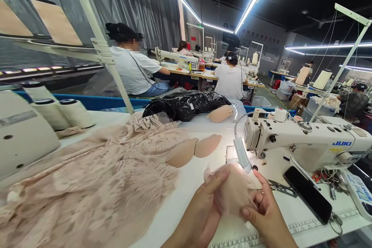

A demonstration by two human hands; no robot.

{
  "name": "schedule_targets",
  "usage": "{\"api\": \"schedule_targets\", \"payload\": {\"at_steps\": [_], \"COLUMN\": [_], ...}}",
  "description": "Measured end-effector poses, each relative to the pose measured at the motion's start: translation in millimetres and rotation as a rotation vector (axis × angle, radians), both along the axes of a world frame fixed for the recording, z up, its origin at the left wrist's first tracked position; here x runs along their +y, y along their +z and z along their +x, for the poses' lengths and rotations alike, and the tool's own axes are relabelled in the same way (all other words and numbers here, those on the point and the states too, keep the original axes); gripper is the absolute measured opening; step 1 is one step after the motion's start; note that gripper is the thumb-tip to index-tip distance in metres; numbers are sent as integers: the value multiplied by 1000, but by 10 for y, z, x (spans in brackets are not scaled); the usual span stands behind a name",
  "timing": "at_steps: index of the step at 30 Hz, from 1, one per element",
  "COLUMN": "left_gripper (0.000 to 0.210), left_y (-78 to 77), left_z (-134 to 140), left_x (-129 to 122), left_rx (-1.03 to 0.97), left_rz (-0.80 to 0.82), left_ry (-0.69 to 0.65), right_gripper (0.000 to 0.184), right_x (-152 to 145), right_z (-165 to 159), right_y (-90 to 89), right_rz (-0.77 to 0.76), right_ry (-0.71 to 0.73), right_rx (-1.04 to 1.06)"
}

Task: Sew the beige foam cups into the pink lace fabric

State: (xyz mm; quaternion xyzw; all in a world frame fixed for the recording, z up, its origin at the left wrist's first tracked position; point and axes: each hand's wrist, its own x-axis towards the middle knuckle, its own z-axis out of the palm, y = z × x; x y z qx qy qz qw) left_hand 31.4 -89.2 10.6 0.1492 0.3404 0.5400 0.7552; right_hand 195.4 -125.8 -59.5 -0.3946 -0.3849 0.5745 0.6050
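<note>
Between my hands, in front of the sewing machine's needle area, is a sheer beige fabric piece (234, 190). My left hand (210, 197) pinches its left side, thumb on top. At the lower right edge my right hand (260, 209) grips it between thumb and curled fingers, with the index finger raised. The white sewing machine (302, 143) has a lit lamp (241, 153) just above the fabric. To the left lie two joined beige cup pieces (193, 150) beside a large heap of beige lace (107, 178).
A black phone (308, 193), scissors (283, 189) and keys (336, 219) lie right of my hands. A black plastic bag (188, 104) and another beige cup piece (221, 113) are behind. Thread cones (75, 112) stand left. Other people sit at machines beyond.
</note>
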Motion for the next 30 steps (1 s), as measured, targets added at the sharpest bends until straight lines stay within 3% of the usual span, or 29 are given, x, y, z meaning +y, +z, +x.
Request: {"api": "schedule_targets", "payload": {"at_steps": [4, 7, 9, 11, 13, 15, 17, 20, 23, 26, 30], "left_gripper": [26, 35, 34, 18, 8, 20, 20, 17, 18, 20, 21], "left_y": [105, 151, 71, -125, -403, -696, -947, -1191, -1276, -1227, -1020], "left_z": [-133, -271, -360, -414, -409, -357, -294, -243, -217, -170, -136], "left_x": [40, -13, -52, -38, 62, 237, 429, 626, 673, 612, 441], "left_rx": [34, 165, 350, 590, 785, 931, 1043, 1139, 1181, 1192, 1154], "left_rz": [29, 204, 411, 682, 930, 1164, 1343, 1279, 1166, 1170, 1168], "left_ry": [42, -103, -250, -374, -434, -483, -518, -482, -482, -498, -376], "right_gripper": [115, 107, 89, 57, 23, 21, 23, 22, 29, 28, 25], "right_x": [33, 90, 186, 352, 569, 782, 924, 949, 846, 782, 812], "right_z": [134, 245, 322, 389, 435, 457, 468, 495, 540, 573, 594], "right_y": [-26, 57, 142, 218, 256, 246, 210, 187, 241, 294, 265], "right_rz": [-3, 18, 123, 384, 753, 1042, 1148, 1081, 1009, 952, 878], "right_ry": [62, 159, 220, 256, 265, 262, 242, 196, 223, 263, 247], "right_rx": [-78, -199, -379, -670, -1035, -1372, -1558, -1531, -1410, -1411, -1460]}}
